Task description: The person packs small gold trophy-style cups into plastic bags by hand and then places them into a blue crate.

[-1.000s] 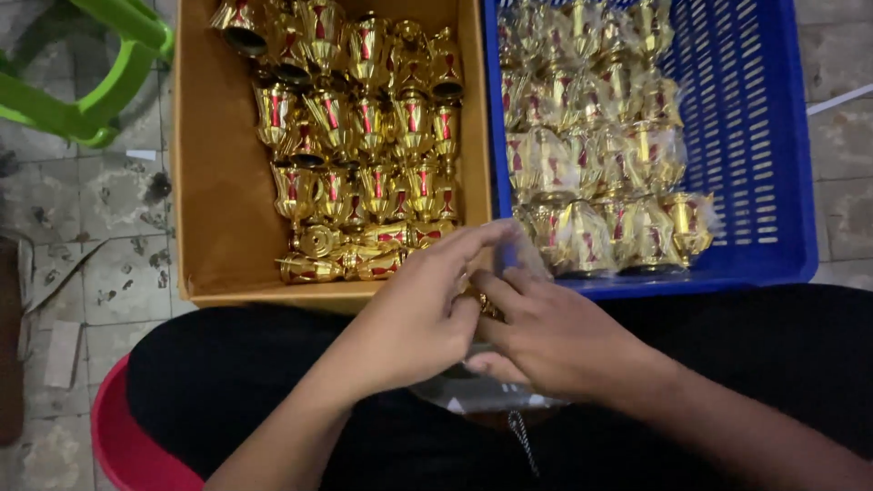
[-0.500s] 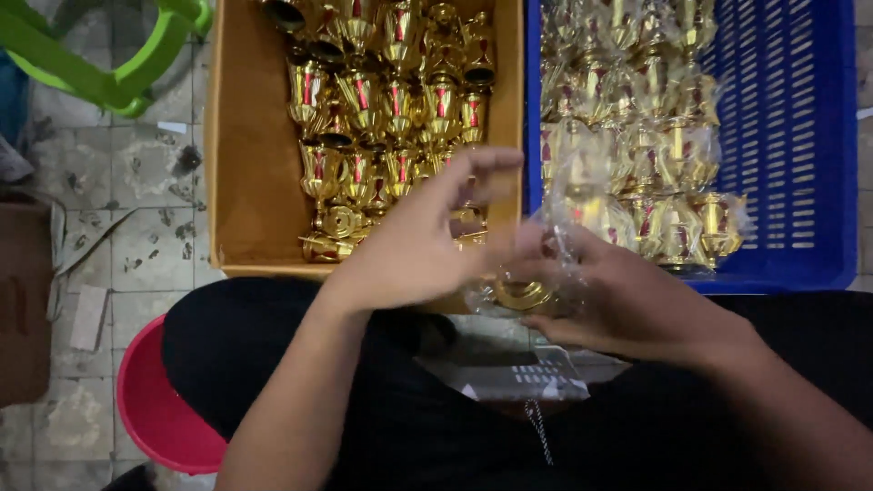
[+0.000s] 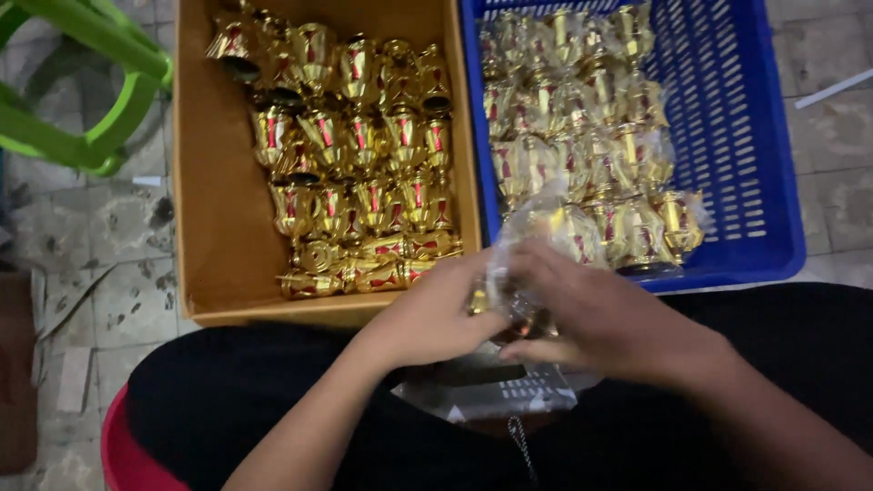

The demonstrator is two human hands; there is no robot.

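Since half a second ago both hands have drawn lower and closer over the lap, the raised left fingers now folded down onto the piece. From the head camera, the left hand (image 3: 436, 314) and right hand (image 3: 596, 318) both grasp one small gold ornament (image 3: 509, 305) in its clear plastic wrap (image 3: 523, 232) — held just below the near edges of the two containers, above a flat stack of plastic bags (image 3: 491, 391) on the lap. Bare gold-and-red ornaments (image 3: 355, 155) fill the right side of the cardboard box (image 3: 218, 227), wrapped ones (image 3: 582, 136) crowd the left side of the blue crate (image 3: 755, 136) — a green stool (image 3: 100, 82) stands on the floor at far left.
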